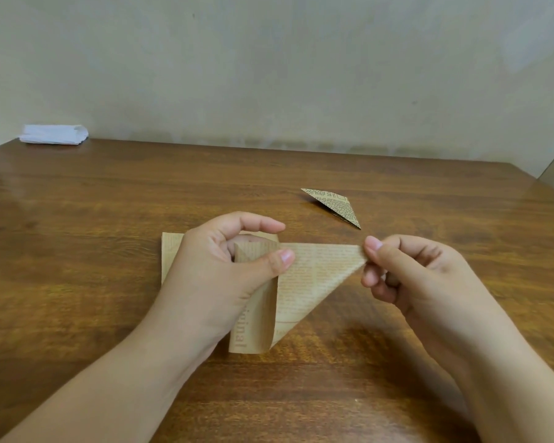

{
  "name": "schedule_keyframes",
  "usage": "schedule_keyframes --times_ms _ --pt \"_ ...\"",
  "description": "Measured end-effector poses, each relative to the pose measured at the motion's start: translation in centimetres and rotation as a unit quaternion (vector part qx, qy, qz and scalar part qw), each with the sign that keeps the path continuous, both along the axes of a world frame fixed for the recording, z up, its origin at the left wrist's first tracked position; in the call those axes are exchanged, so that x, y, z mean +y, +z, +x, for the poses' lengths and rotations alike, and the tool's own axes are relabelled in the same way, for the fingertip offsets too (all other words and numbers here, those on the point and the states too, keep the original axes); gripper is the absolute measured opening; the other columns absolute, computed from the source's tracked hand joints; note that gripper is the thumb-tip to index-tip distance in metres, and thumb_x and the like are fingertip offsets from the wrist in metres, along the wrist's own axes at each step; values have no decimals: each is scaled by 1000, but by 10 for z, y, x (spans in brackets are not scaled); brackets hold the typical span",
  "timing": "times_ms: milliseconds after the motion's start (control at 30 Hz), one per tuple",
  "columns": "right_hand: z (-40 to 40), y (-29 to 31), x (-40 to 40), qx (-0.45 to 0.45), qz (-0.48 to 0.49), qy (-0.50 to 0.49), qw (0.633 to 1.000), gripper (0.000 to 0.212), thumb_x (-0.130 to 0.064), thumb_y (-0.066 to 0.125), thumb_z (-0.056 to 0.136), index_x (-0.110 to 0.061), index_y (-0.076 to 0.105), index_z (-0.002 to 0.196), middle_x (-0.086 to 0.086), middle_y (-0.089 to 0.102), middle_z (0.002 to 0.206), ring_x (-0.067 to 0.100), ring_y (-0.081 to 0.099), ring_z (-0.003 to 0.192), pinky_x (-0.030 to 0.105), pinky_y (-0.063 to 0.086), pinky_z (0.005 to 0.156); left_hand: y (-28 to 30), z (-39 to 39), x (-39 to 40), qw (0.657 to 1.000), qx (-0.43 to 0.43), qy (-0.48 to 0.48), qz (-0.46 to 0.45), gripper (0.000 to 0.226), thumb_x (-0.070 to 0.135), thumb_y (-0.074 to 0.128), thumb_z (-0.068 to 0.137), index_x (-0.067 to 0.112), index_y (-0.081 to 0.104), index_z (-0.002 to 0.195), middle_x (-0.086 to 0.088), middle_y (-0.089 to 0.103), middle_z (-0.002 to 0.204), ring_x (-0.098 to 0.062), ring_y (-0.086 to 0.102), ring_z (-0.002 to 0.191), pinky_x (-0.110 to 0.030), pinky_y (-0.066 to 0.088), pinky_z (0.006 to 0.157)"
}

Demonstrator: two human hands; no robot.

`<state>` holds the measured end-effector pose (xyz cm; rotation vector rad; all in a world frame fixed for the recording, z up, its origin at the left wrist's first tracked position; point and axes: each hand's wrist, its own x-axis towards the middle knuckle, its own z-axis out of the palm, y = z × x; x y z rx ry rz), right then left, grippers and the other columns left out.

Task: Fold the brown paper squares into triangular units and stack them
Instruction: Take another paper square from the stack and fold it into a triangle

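A brown newsprint-patterned paper [314, 276] is partly folded into a triangle and held just above the wooden table [77, 219]. My left hand [224, 266] grips its left part, thumb on top and fingers curled over a folded flap. My right hand [406, 273] pinches its right corner between thumb and forefinger. More brown paper [170, 254] lies flat under my left hand, mostly hidden. One finished folded triangle [336, 204] lies on the table beyond my right hand.
A white folded packet [53, 134] lies at the table's far left corner against the wall. The table's right edge runs diagonally at the far right.
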<state>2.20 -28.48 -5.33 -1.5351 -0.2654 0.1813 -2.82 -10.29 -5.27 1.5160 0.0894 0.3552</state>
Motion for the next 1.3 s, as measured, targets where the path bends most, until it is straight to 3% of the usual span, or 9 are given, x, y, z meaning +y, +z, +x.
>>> schedule_keyframes --times_ms 267,700,800,900,1100,1167,1233,1267,1300 --pt "0 -1 -3 -32 -1 47 998 12 -23 80 69 -12 75 71 7 67 65 9 46 55 15 39 51 -2 1 4 1000 -1 5 -4 22 15 76 56 27 74 74 -13 74 77 -28 72 75 -41 59 72" --pt "1 -1 -3 -25 -5 24 999 23 -26 62 77 -8 72 65 8 67 64 11 48 56 23 39 56 -6 4 4 1000 -17 5 7 22 15 74 57 32 73 71 -5 75 75 -15 72 72 -33 53 66" --pt "3 -3 -4 -30 -57 -5 998 22 -14 61 85 -7 70 66 5 66 61 13 46 57 29 35 59 -8 5 6 1000 8 6 26 24 15 77 57 28 73 77 -8 75 78 -28 72 75 -43 57 70" --pt "3 -6 -1 -46 -173 17 984 14 -28 68 80 -16 73 73 4 63 63 18 46 63 34 34 63 -12 8 7 995 50 -3 86 32 12 82 66 33 72 87 -19 70 81 -49 63 82 -61 52 81" --pt "4 -10 7 -36 -308 66 948 26 -41 69 80 -16 69 74 3 60 65 11 48 57 28 39 58 -21 12 3 982 111 -67 141 31 15 82 72 35 69 91 -13 56 59 -21 41 54 -31 42 57" --pt "5 -11 7 -26 -320 61 945 25 -39 69 81 -15 70 73 10 66 72 12 51 59 28 41 60 -21 13 1 978 119 -68 160 32 16 82 72 36 68 93 -4 46 56 -17 34 50 -31 36 54" --pt "6 -13 8 -20 -327 48 943 24 -37 70 82 -15 70 72 13 68 76 14 52 61 28 42 60 -22 13 -2 973 119 -58 189 34 19 80 74 38 65 99 15 39 62 -6 28 53 -37 46 59" --pt "7 -13 9 -19 -334 39 942 24 -36 70 82 -14 70 72 12 67 73 13 53 60 26 42 58 -24 15 -2 969 116 -44 216 34 22 79 76 39 63 102 -2 33 101 -14 33 96 -41 53 72" --pt "9 -14 9 -21 -344 29 938 24 -36 69 83 -14 70 72 9 66 70 12 53 59 24 42 56 -26 16 -1 964 107 -31 243 33 26 76 78 41 61 103 -2 68 85 -17 65 82 -40 54 84"
